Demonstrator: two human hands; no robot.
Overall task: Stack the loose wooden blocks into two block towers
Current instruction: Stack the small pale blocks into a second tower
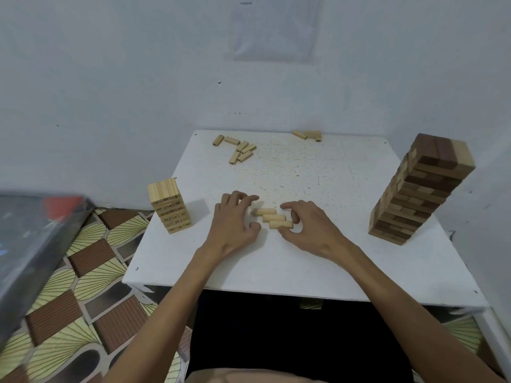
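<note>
Forearms reach in over the near edge of the tabletop (pixel 304 269) to three blocks (pixel 272 217) lying side by side in a staggered row. The left hand (pixel 235 221) cups the row's left ends with curled fingers. They are close to the wood or on it, but I cannot tell whether they actually grip. The right hand (pixel 311 230) curls thumb and fingers round the row's right end.

Left of the three blocks, at the tabletop's edge, stands a short pale tower (pixel 169 205). Right of them, well apart, rises a tall dark tower (pixel 420 189). Beyond them lie more loose blocks (pixel 238 149), with a few others (pixel 308 134) at the back edge.

The row is uneven, so if it is lifted as a set by end pressure alone, the middle block could slip out. Set down off-square, it might tip the short tower off the edge, and any jolt to the tabletop threatens the tall one.
</note>
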